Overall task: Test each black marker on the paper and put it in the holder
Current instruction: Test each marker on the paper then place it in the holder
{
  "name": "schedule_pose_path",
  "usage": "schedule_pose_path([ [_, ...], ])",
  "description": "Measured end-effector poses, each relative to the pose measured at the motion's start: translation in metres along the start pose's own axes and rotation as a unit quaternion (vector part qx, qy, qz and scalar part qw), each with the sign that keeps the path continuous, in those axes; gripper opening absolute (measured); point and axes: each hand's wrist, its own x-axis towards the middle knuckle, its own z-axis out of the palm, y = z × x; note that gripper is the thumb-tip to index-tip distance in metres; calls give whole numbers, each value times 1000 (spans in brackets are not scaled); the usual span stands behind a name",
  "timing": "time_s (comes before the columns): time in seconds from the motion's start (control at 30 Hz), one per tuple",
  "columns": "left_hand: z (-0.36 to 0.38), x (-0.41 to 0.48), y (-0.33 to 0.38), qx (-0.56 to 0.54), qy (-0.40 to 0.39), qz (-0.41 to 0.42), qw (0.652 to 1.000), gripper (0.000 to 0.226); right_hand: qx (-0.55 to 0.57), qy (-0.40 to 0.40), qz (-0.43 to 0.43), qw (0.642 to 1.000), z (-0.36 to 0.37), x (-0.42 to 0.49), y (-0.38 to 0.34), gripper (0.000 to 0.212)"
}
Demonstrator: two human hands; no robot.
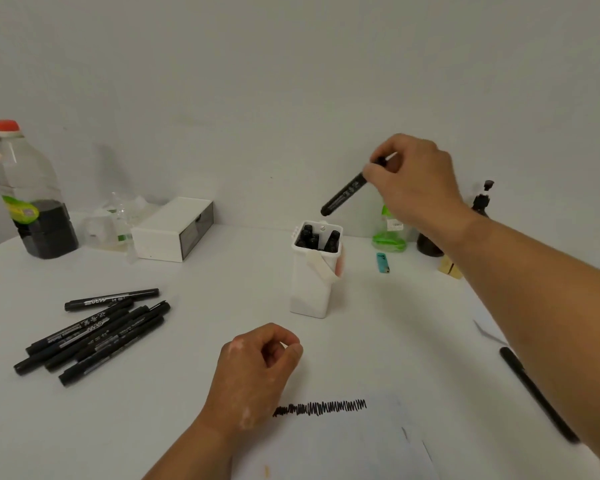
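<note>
1. The right hand [413, 181] is raised above the far middle of the white table [187, 410]. Its thumb and fingertips pinch the upper end of a black marker [345, 195].
2. That marker hangs tilted, with its lower end down and to the left, just above the open top of the holder [312, 289]. It appears not to touch the rim.
3. The holder is a tall white rectangular box standing upright, with a strip of pale tape across its front upper edge. Several black markers already stand inside it.
4. The left hand [257, 368] rests on the table in front of the holder, at the left edge of the paper [343, 445]. Its fingers are curled in toward the palm and the thumb lies against the forefinger – nothing is visible inside them.
5. The paper lies at the near edge and bears a black zigzag scribble [321, 407] running left to right, just to the right of the left wrist.
6. A heap of black markers [94, 334] lies on the table to the left, well apart from the holder.
7. One more black pen [537, 393] lies alone at the right, partly under the right forearm.
8. Along the back wall stand a red-capped bottle [32, 195] holding dark liquid, a white drawer box [172, 230], a green bottle [388, 233] and a dark pump bottle [480, 206] – a turquoise lighter [382, 263] lies in front of the green one.
</note>
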Motion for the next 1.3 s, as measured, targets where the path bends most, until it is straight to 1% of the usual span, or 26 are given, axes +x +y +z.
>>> schedule_pose_path([
  [0.13, 0, 1, 0, 14, 6, 12, 1000, 14, -73, -59, -10, 996, 35, 19, 5, 11],
  [0.33, 0, 2, -1, 12, 15, 22, 1000, 14, -120, -124, 2, 985, 74, 31, 10, 3],
  [0.5, 1, 3, -2, 13, 15, 25, 1000, 12, -172, -210, 1, 963, 98, 27, 11, 19],
  [0.7, 2, 3, -3, 18, 9, 30, 999, 10, -209, -230, -3, 950, 109, 18, 16, 16],
  [0.87, 2, 2, -3, 14, 6, 30, 999, 10, -235, -264, 7, 935, 109, 10, 18, 26],
  [0.93, 3, 3, -4, 14, 7, 30, 999, 10, -235, -262, 6, 936, 109, 9, 18, 29],
  [1.07, 3, 3, -5, 30, 9, 38, 999, 12, -222, -244, 8, 944, 103, 11, 17, 28],
  [1.2, 1, 3, -6, 40, 11, 41, 998, 13, -153, -189, 4, 970, 82, 7, 12, 22],
  [1.3, 1, 4, -6, 44, 11, 38, 998, 13, -120, -143, -2, 982, 54, -14, 13, 20],
])
